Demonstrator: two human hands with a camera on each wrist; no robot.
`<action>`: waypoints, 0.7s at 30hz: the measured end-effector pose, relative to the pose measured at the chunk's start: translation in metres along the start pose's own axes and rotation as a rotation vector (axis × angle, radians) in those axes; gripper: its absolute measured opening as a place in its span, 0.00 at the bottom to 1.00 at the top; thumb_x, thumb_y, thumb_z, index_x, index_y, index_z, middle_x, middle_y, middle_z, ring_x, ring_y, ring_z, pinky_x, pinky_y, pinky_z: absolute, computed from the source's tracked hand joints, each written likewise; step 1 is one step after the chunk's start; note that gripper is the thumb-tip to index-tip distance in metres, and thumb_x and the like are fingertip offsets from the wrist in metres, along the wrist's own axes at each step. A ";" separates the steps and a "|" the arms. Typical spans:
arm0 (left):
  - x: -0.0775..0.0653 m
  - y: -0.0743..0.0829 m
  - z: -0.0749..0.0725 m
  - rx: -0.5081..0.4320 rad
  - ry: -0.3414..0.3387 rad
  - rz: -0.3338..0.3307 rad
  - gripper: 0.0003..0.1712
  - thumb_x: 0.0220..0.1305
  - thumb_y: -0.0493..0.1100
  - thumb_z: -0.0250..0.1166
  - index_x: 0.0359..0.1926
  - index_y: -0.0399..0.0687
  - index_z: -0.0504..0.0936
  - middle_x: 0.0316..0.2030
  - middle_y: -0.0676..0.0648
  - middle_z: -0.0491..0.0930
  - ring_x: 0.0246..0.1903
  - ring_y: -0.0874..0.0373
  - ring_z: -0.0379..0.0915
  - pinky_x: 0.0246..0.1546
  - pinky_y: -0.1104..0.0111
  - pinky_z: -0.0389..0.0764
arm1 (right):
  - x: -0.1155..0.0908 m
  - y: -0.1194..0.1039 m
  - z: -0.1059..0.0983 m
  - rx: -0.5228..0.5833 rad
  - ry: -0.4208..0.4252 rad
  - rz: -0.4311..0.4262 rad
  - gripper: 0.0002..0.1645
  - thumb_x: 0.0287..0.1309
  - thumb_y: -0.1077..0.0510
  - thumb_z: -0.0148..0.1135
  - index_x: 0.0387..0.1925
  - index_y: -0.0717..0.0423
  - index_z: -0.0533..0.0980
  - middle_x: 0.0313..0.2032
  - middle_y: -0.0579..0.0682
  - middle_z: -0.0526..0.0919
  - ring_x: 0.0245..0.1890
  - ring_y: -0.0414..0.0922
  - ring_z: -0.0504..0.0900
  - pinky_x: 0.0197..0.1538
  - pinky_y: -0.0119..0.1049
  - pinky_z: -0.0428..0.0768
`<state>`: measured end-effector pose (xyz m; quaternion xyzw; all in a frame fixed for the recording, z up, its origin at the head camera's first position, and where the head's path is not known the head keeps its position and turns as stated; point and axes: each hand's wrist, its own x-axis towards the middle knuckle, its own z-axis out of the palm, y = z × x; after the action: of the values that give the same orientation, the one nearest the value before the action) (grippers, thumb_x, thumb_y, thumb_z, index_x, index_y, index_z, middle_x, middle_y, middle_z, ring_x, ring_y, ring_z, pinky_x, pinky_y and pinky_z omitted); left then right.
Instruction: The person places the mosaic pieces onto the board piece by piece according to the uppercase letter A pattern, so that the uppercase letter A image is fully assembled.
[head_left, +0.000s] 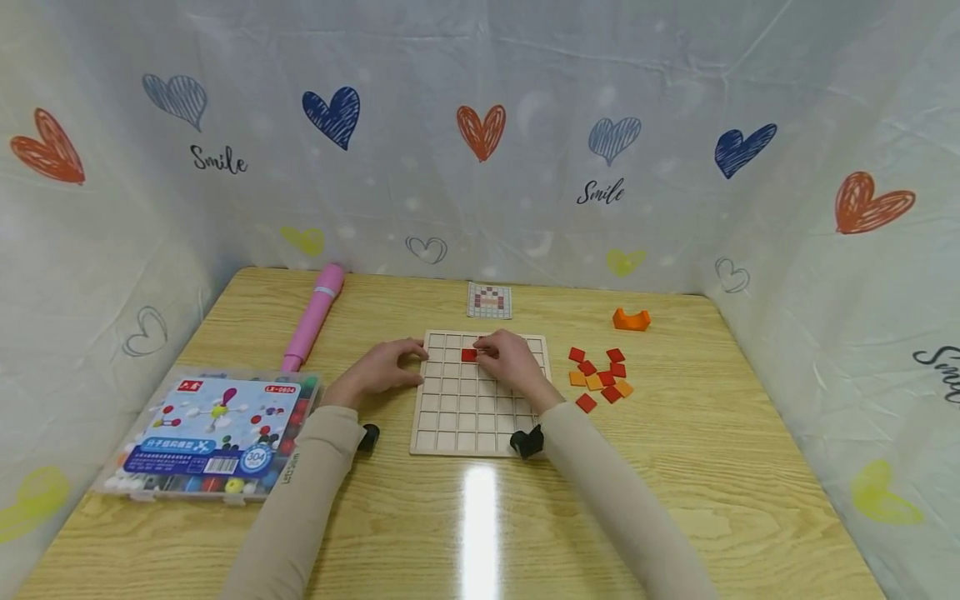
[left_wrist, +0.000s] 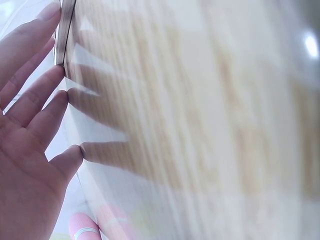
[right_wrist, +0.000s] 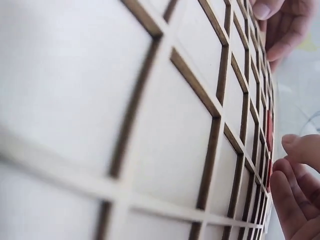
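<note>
A wooden grid board (head_left: 457, 400) lies flat on the table between the hands. My left hand (head_left: 388, 365) touches its left edge, with fingers spread and lightly bent; in the left wrist view, fingertips of this left hand (left_wrist: 30, 125) meet the board's rim and the table. Over the board's upper middle squares is my right hand (head_left: 510, 358), its fingertips next to a red square tile (head_left: 468, 355) in the grid. In the right wrist view, the thumb and fingers of the right hand (right_wrist: 300, 185) stand apart beside the red tiles (right_wrist: 269, 130), with nothing visible between them.
Loose red and orange tiles (head_left: 587, 403) lie right of the board. Behind it is a small pattern card (head_left: 490, 301); an orange holder (head_left: 632, 320) stands at back right. At left are a pink wand-like cylinder (head_left: 311, 321) and a clear molecular model box (head_left: 210, 429).
</note>
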<state>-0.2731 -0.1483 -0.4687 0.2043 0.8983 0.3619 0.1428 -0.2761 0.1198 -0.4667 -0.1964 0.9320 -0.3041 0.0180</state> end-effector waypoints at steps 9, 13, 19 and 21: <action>0.001 0.001 0.001 0.003 -0.005 -0.003 0.21 0.64 0.40 0.70 0.57 0.43 0.79 0.73 0.38 0.65 0.75 0.38 0.54 0.76 0.46 0.57 | -0.056 0.008 -0.018 0.127 0.106 0.118 0.17 0.64 0.59 0.67 0.52 0.59 0.83 0.48 0.56 0.84 0.46 0.49 0.85 0.52 0.44 0.85; 0.001 0.003 0.002 0.005 -0.009 0.002 0.22 0.64 0.40 0.70 0.57 0.42 0.79 0.73 0.38 0.65 0.75 0.38 0.54 0.76 0.46 0.56 | -0.087 0.019 -0.030 0.180 0.169 0.189 0.20 0.63 0.58 0.68 0.55 0.60 0.82 0.49 0.58 0.84 0.46 0.51 0.85 0.54 0.47 0.85; 0.002 0.003 0.001 0.006 -0.010 0.007 0.22 0.64 0.41 0.70 0.58 0.41 0.79 0.73 0.37 0.64 0.75 0.37 0.53 0.76 0.45 0.56 | -0.130 0.041 -0.045 0.163 0.249 0.297 0.22 0.62 0.57 0.68 0.56 0.62 0.81 0.47 0.58 0.83 0.46 0.51 0.84 0.53 0.48 0.85; 0.002 0.003 0.001 0.012 -0.012 -0.005 0.22 0.64 0.41 0.70 0.58 0.42 0.79 0.73 0.37 0.64 0.75 0.37 0.52 0.76 0.46 0.55 | -0.141 0.046 -0.049 0.143 0.249 0.325 0.21 0.62 0.58 0.68 0.55 0.63 0.81 0.47 0.58 0.84 0.46 0.52 0.84 0.53 0.48 0.85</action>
<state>-0.2742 -0.1450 -0.4677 0.2050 0.9000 0.3550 0.1478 -0.1696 0.2340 -0.4656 -0.0028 0.9225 -0.3845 -0.0345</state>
